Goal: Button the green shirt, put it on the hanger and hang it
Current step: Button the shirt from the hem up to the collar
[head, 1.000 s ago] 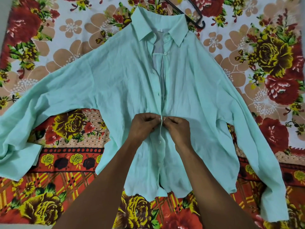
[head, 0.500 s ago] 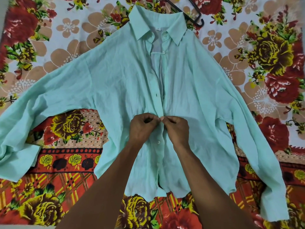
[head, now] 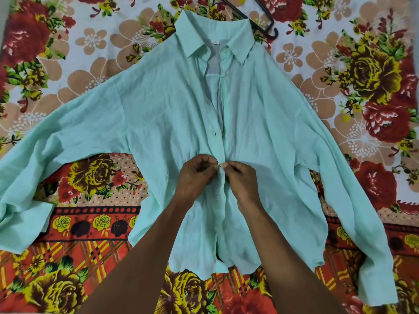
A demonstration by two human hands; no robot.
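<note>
Shirt: the green shirt (head: 267, 123) lies flat, front up, on the floral bedsheet (head: 374, 87), sleeves spread.
Left hand (head: 196, 175): fingers pinched on the buttonhole edge of the placket.
Right hand (head: 241, 177): fingers clamped on a mid-front button (head: 219, 164).
Technique: tilt the button edge-on, pull the hole over it, keep both edges level.
Remaining: upper buttons look open; hanger (head: 260, 21) waits by the collar.

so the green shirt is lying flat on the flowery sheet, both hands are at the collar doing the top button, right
Not quite. The head view shows the left hand and right hand pinching a button midway down the front of the green shirt, not at the collar. It does lie on the flowery sheet.
</note>
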